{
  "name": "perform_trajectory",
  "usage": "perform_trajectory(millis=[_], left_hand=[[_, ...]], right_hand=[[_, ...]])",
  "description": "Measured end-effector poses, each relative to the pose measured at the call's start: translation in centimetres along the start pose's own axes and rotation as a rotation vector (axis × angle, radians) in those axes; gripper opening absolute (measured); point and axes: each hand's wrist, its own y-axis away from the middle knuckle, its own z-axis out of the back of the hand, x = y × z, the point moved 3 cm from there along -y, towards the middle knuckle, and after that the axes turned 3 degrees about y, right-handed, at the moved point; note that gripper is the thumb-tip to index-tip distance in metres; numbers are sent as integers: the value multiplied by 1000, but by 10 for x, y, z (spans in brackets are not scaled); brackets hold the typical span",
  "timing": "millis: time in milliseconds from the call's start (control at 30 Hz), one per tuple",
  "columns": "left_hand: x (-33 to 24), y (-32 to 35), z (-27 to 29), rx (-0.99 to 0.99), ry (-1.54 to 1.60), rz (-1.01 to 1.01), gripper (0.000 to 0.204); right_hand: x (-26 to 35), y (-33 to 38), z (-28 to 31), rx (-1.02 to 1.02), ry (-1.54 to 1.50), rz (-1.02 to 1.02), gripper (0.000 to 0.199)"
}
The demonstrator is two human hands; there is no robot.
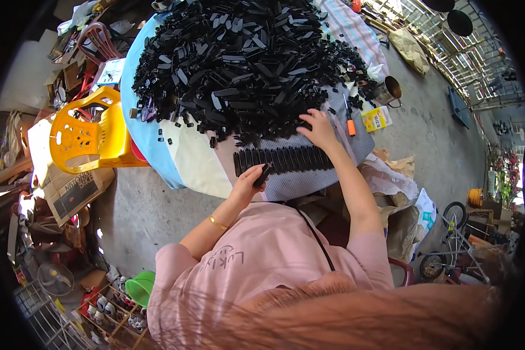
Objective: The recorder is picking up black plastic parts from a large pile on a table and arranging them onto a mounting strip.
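Observation:
My left hand (251, 184) is closed around a small black plastic part (264, 174) at the near edge of the round table. Just beyond it, slim black pieces (297, 158) lie side by side in a neat row on the cloth. A large heap of loose black plastic parts (233, 64) covers the far side of the table. At the heap's near right edge is my right hand (319, 129), its fingers apart and slightly bent, with nothing visible in them. The fingertips reach close to small black bits there.
Right of the heap lie an orange-handled screwdriver (350, 125), a yellow packet (377, 119) and a metal mug (388, 91). A yellow plastic chair (93, 133) stands against the table's left side. Crumpled sacks (399, 198) sit at the near right, with a bicycle (458, 242) beyond.

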Motion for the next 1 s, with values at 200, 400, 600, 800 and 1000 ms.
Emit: perform_trajectory(millis=[200,400,600,800,1000], left_hand=[[-3,15,3,-19,-24,-45,21],[-12,17,0,-26,-60,-38,16],[-26,10,-9,24,-381,-186,26],[-48,4,-28,24,-559,-296,34],[-45,-3,-30,66,-506,-368,38]], right_hand=[[-52,12,14,-135,93,-24,34],[-48,12,17,-279,71,-35,22],[-30,11,-17,-172,173,-119,13],[-18,14,-11,-139,108,-200,16],[47,36,17,-137,-1006,-581,25]])
